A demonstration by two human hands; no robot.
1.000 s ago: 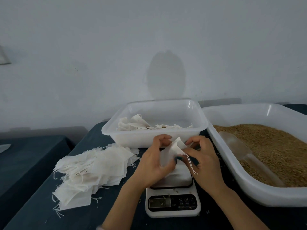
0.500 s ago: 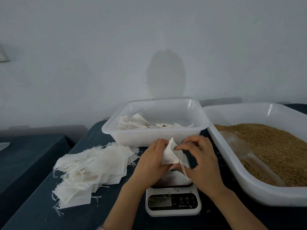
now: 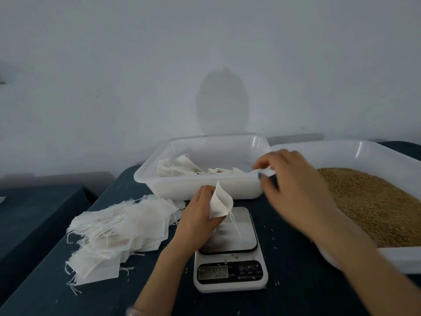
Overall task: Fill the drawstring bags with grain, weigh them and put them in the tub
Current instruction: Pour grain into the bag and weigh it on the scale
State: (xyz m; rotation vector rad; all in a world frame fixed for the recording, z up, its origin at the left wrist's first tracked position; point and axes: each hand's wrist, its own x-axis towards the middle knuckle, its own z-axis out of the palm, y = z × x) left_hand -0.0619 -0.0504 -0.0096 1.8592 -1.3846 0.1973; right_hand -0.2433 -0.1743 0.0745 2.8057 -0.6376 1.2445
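Small white fabric drawstring bag (image 3: 220, 202): pinched by left hand (image 3: 200, 215) above silver-topped digital scale (image 3: 241, 236). Right hand (image 3: 296, 190): motion-blurred, grip unreadable; has released the bag, now reaching over large white grain tray (image 3: 376, 156).

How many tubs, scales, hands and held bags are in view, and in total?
Tubs: 2, the bag tub and the grain tub
Scales: 1, the scale
Hands: 2, left hand and right hand
Held bags: 1, the drawstring bag in the left hand
Total: 6
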